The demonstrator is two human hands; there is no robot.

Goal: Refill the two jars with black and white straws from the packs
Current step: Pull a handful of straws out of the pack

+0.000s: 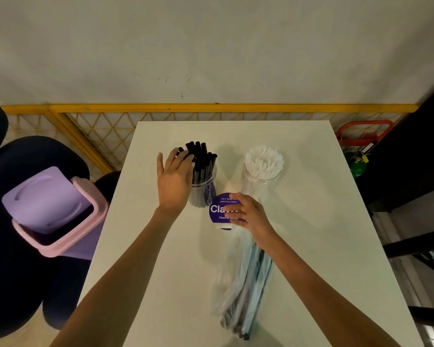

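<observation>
On the worktop, the left hand presses straight fingers against the upright black straws; the right hand hovers, fingers loosely spread, over a purple label.

Two clear jars are pictured upright and apart on a white table: the black-straw jar, crammed with black straws, and, at its 3 o'clock, the white-straw jar, filled with white straws. Crumpled plastic packs are laid flat at 5 o'clock of the black-straw jar.
</observation>
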